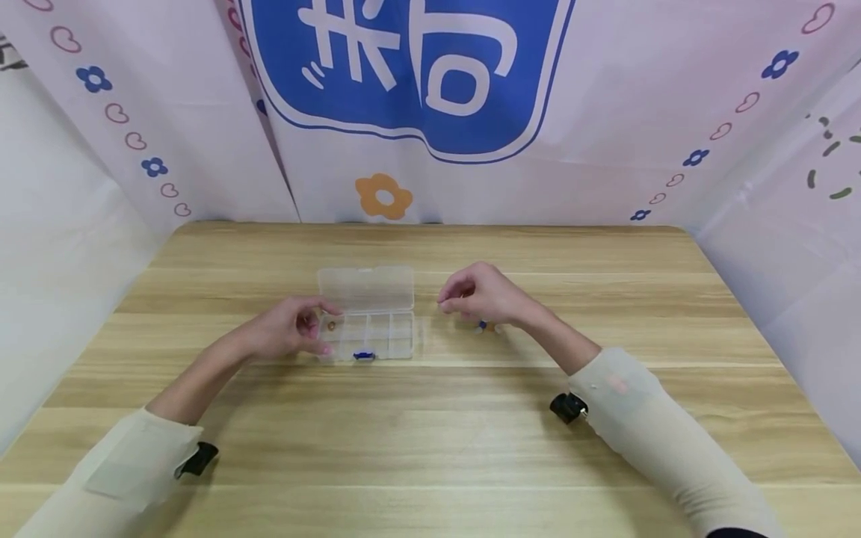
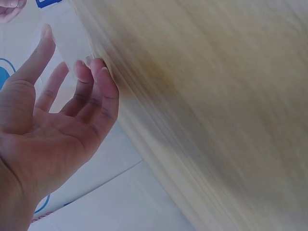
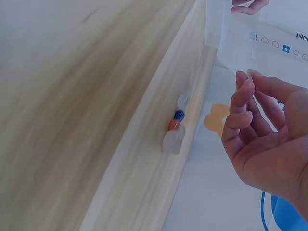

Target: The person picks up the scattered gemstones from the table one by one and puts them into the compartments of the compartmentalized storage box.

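Observation:
A clear plastic compartment box [image 1: 390,336] lies on the table with its lid [image 1: 366,290] folded back and a blue latch [image 1: 364,356] at the front. My left hand [image 1: 285,329] holds the box by its left end, thumb at the front and fingers behind. One small brownish piece [image 1: 332,326] sits in a back-left compartment. To the right of the box, my right hand [image 1: 486,295] is raised, pinching a tiny clear piece [image 3: 249,74] between thumb and index fingertip; its exact kind cannot be told. Below that hand lie small beads, one blue [image 3: 179,115], one orange [image 3: 173,125], with clear round pieces [image 3: 173,140].
The wood-grain table [image 1: 430,448] extends on every side of the box. A printed white curtain [image 1: 538,187] hangs behind the far edge. Each sleeve carries a small black device [image 1: 568,408] near the wrist.

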`<state>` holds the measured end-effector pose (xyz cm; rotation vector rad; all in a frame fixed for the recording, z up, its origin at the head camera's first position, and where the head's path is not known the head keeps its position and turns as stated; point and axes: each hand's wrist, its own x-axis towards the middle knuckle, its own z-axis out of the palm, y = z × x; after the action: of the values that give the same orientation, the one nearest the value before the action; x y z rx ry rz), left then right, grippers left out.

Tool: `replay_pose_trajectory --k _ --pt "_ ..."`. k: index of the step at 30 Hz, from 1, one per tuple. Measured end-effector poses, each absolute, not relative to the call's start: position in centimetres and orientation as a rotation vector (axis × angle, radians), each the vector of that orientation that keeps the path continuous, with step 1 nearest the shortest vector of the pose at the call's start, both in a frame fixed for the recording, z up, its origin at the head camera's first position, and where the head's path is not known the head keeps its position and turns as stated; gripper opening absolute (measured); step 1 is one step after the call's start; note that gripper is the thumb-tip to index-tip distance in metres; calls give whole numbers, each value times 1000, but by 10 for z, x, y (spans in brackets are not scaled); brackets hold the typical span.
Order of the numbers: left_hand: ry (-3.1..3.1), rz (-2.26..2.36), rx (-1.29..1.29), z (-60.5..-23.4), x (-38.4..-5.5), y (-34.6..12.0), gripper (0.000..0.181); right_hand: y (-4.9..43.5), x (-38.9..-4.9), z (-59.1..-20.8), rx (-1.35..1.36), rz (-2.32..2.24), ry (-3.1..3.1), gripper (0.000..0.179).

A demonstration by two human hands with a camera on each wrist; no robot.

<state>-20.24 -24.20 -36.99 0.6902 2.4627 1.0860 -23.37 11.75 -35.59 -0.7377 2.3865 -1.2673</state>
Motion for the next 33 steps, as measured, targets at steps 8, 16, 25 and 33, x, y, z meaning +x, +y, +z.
replay_pose_trajectory --k 8,16,25,33 --pt "2456 1094 676 -370 -202 -241 59 103 -233 -355 -776 -1284 2366 8" --pt "2451 1122 696 -372 -204 -243 58 92 -233 -359 -846 -1318 2322 8" --pt "2452 1135 684 -372 -202 -243 58 80 -232 -359 -885 -1339 2278 6" --pt "2470 1079 683 -369 -202 -240 57 62 -229 -355 -897 -1323 2270 6"
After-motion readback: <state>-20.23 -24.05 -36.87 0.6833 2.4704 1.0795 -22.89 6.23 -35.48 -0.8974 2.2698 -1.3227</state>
